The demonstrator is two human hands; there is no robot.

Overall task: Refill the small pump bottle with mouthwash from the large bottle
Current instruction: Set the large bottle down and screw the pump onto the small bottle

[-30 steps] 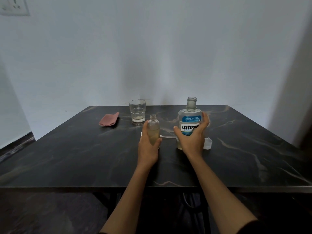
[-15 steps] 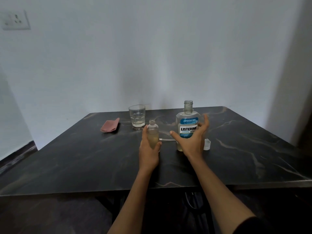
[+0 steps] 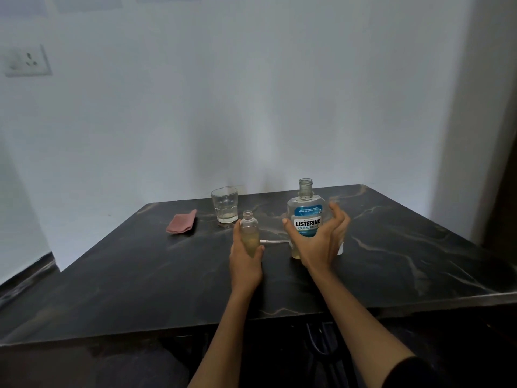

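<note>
The small clear bottle (image 3: 249, 231) stands uncapped on the dark marble table (image 3: 140, 275), holding yellowish liquid in its lower half. My left hand (image 3: 246, 261) is wrapped around its lower part. The large Listerine bottle (image 3: 306, 217) stands uncapped just to the right, with a little liquid at its base. My right hand (image 3: 319, 242) hovers in front of it with fingers spread, not gripping it. The pump's thin tube (image 3: 275, 241) lies flat between the two bottles. A white cap (image 3: 340, 249) peeks out behind my right hand.
A drinking glass (image 3: 224, 204) with a little liquid stands behind the small bottle. A folded pink cloth (image 3: 181, 226) lies to the far left of it. A white wall rises behind the table, and the table's front edge is near my forearms.
My right hand has let go of the large bottle and opened its fingers. The left hand has kept its hold on the small bottle. The camera has tilted up.
</note>
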